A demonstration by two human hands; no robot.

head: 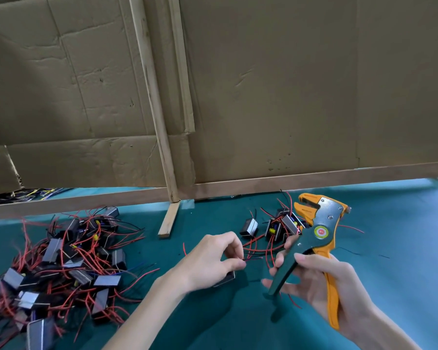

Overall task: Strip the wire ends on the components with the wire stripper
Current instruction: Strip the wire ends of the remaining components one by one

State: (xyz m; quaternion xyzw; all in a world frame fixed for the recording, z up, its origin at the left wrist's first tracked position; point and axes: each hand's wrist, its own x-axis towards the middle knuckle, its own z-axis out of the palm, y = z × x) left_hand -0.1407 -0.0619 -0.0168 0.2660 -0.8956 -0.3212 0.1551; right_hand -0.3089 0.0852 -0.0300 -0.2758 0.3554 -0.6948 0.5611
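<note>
Evidently readying a strip: the left hand [213, 258] pinches a component's red wire ends [248, 258] taut mid-desk, while the right hand [324, 281] grips the wire stripper [314, 238], beak raised clear, handles apart.

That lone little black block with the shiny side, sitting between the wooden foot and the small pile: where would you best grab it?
Probably by the lone block's two short side faces, coming straight down from above. It lies flat on the green mat, apart from the small pile, so its sides look free. Its red wires trail toward the person, so pinching the body avoids tangling them.
</note>
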